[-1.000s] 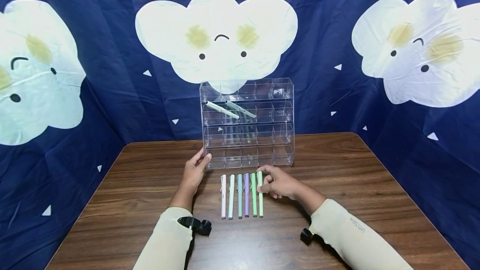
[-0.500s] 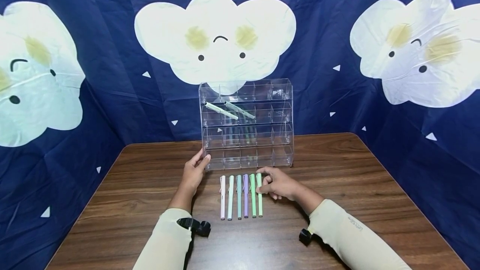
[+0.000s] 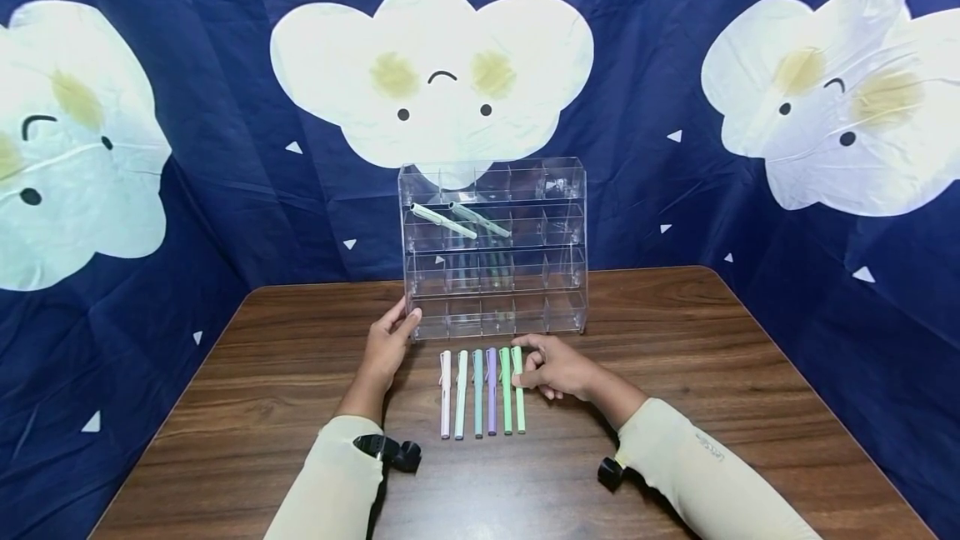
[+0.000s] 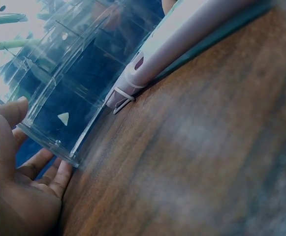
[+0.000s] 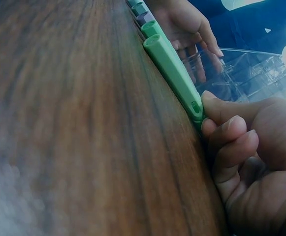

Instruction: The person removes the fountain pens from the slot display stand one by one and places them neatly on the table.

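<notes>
A clear acrylic display rack with tiered compartments stands on the table. My left hand holds its lower left side, thumb in front and fingers behind, as the left wrist view shows at the rack's corner. Before the rack, several capped pens lie side by side: pink, pale mint, teal, purple, green and light green. My right hand pinches the light green pen near its clip end; in the right wrist view thumb and forefinger meet at that end, other fingers curled.
Two pale pens, one whitish and one grey-green, lean in the rack's second tier from the top. The brown wooden table reaches to a dark blue cloth backdrop printed with white clouds.
</notes>
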